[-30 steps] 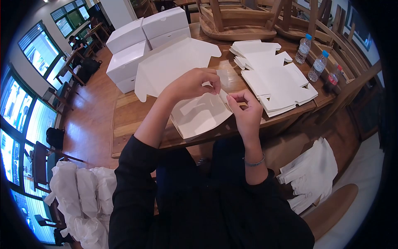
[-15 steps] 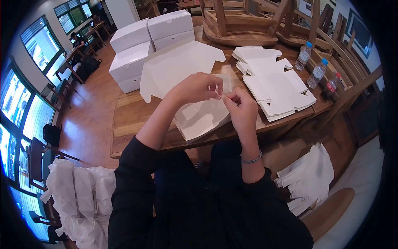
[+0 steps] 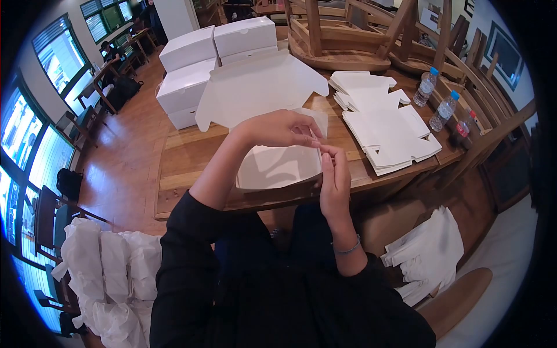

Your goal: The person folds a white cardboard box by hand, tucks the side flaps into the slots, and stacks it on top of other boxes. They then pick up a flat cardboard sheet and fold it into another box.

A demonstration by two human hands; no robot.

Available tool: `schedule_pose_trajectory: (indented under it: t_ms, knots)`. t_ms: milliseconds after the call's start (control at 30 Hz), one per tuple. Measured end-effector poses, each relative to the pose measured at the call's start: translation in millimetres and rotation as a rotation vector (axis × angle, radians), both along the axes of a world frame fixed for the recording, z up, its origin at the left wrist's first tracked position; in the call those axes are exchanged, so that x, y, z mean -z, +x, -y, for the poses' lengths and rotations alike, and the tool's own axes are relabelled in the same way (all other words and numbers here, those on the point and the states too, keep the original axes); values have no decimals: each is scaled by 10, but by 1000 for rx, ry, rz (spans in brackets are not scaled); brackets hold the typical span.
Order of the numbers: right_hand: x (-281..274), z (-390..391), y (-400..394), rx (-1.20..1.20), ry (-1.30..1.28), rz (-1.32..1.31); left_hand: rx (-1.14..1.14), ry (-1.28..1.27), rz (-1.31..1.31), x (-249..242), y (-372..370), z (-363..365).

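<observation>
A partly folded white cardboard box (image 3: 278,167) sits at the table's front edge, its large lid panel (image 3: 261,87) spread out behind it. My left hand (image 3: 281,129) reaches over the box, its fingers bent and pinching the back right corner. My right hand (image 3: 335,180) is closed at the same corner, thumb and fingers on the right wall of the box. The fingertips of both hands almost meet there. Exactly which flap lies between them is partly hidden.
Finished white boxes (image 3: 188,49) are stacked behind at the left. Flat box blanks (image 3: 394,127) lie at the right, beside water bottles (image 3: 444,110) and a dark drink bottle (image 3: 464,127). Upturned wooden chairs (image 3: 342,40) rest at the back. White bags (image 3: 113,267) are at lower left.
The right wall of the box now stands more upright. My right hand has moved down and turned along that wall, while my left hand has shifted slightly to the right and down.
</observation>
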State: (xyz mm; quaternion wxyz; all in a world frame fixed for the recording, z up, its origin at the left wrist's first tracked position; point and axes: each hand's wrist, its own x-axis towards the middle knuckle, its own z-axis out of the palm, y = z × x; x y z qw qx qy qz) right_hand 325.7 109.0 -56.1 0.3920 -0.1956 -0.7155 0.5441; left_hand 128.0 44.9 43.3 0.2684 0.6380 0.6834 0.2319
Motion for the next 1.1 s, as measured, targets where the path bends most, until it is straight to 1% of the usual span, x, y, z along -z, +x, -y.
schedule_pose_trajectory:
  t_ms: [100,200,300,333,433,500,567,600,667,700,767,800,833,900,933,1000,1033,1100]
  knots:
    - [26,122,89,-55,-40,-87,27,-53,6,-93,67,55]
    - [58,236,167,-125,-97,-178,108,-4,-23,-83,89,85]
    - [164,315,273,-123,50,-160,156,2,-37,-70,152,121]
    - [153,358,313,-159,-31,-190,163,10,-51,-76,178,143]
    - [151,386,352,-126,63,-164,165,28,-124,-90,307,244]
    - [177,409,314,-111,39,-172,143,30,-218,-93,446,329]
    - [278,423,259,-101,26,-205,41,22,-300,-118,606,454]
    - [249,433,254,-76,88,-184,-18,40,-332,-83,657,527]
    - [261,494,232,-135,63,-223,-123,105,-391,-42,768,681]
    - [265,531,222,-165,51,-243,-160,116,-397,-20,813,737]
    - [232,603,237,-203,89,-198,-234,141,-412,24,889,834]
    - [178,625,248,-223,103,-200,-267,226,-435,65,910,890]
    - [148,638,253,-243,116,-201,-309,232,-384,91,922,912]
    - [150,574,273,-212,171,-225,-391,243,-282,139,932,949]
    - [148,514,290,-196,198,-237,-445,290,-260,187,939,965]
    - [110,330,329,-27,348,-265,-553,382,-212,313,954,992]
    - [75,228,341,58,423,-277,-581,386,-247,356,958,1007]
    - [-49,31,336,82,466,-233,-636,398,-315,434,963,1020]
